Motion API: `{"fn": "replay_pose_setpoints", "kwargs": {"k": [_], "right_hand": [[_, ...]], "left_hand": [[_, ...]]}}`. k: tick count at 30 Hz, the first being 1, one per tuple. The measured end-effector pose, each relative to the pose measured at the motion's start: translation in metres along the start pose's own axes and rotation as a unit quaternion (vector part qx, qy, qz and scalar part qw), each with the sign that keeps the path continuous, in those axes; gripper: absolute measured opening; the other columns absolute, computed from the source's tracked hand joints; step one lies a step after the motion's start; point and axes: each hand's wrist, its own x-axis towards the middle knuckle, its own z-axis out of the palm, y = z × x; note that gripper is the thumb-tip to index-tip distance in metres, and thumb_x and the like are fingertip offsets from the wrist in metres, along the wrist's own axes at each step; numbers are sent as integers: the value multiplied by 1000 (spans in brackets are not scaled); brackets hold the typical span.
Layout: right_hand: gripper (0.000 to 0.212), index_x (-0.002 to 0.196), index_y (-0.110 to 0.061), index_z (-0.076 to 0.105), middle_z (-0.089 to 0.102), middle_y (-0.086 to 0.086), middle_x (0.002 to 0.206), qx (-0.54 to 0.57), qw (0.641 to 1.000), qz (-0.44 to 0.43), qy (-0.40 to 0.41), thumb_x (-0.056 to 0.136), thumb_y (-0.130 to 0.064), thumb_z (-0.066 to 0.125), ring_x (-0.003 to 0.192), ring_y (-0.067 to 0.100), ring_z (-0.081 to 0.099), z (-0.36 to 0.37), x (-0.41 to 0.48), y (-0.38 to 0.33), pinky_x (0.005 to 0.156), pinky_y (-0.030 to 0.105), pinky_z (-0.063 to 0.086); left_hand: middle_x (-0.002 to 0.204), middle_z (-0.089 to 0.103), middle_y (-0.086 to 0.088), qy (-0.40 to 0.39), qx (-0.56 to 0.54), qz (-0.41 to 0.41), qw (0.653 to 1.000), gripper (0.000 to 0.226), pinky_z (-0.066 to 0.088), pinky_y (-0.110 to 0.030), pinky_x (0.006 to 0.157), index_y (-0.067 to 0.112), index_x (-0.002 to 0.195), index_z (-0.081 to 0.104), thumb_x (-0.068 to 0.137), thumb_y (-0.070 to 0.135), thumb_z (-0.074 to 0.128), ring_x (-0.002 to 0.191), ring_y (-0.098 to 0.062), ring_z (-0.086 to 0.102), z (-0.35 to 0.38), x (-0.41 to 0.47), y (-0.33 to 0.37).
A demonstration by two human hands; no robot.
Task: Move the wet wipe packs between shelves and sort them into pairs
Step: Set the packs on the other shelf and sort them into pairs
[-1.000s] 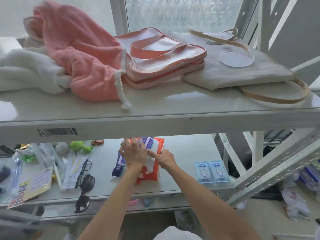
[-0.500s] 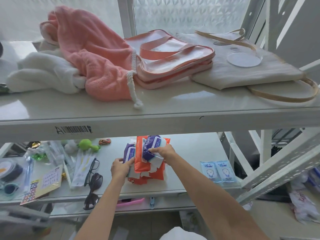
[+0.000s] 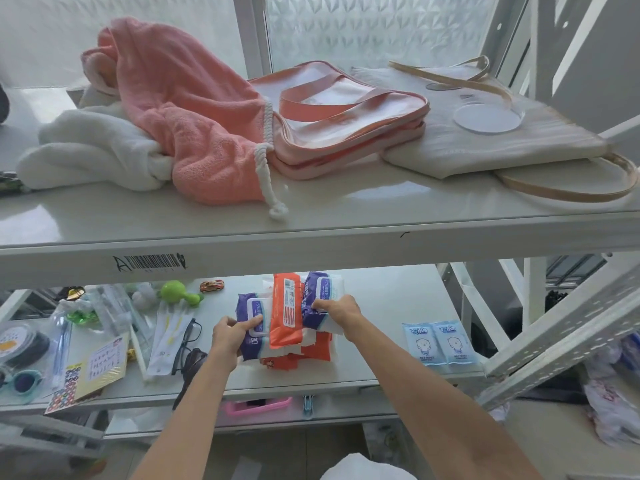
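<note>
The white metal rack fills the view. Its upper shelf (image 3: 311, 220) carries a pink towel (image 3: 180, 109), a pink-trimmed clear bag (image 3: 346, 126) and a canvas tote (image 3: 485, 140), all set towards the back, so a bare strip runs along the front edge. That strip looks like the likely landing place for sorted packs.

On the lower shelf (image 3: 398, 299), the wet wipe packs sit bunched in the middle. An orange pack (image 3: 287, 313) stands on edge, with more orange packs lying flat beneath it. A purple pack (image 3: 251, 327) flanks it on the left and a second purple pack (image 3: 323, 292) on the right. Off to the right, two small blue wipe sachets (image 3: 438, 342) lie touching side by side, apparently a pair already made.

The left hand (image 3: 228, 337) grips the left purple pack with its thumb across the lid. The right hand (image 3: 341, 311) pinches the other purple pack at its near edge. With one matching pack in each hand, the person seems to be drawing the purple two clear of the orange ones.
</note>
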Motion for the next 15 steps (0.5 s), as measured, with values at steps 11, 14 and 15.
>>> {"fn": "replay_pose_setpoints", "kwargs": {"k": [11, 14, 15], "right_hand": [[40, 102, -27, 62, 73, 7, 109, 29, 999, -31, 9, 74, -23, 90, 104, 26, 71, -28, 5, 13, 96, 46, 62], [42, 104, -26, 62, 73, 6, 109, 21, 999, -37, -1, 74, -22, 91, 101, 24, 72, -26, 5, 14, 93, 44, 63], [48, 110, -24, 62, 73, 6, 110, 14, 999, -40, -3, 73, -23, 91, 100, 23, 72, -25, 5, 14, 92, 43, 63]], "left_hand": [[114, 66, -19, 92, -155, 55, 982, 46, 61, -49, 82, 11, 99, 53, 75, 25, 90, 85, -29, 65, 2, 12, 22], [117, 66, -21, 58, -40, 28, 997, 54, 63, -48, 74, 2, 115, 55, 80, 27, 87, 94, -35, 68, 7, 10, 22], [118, 67, -20, 63, -18, 28, 997, 55, 63, -51, 79, 2, 115, 54, 80, 28, 87, 96, -36, 70, 6, 10, 19]]}}
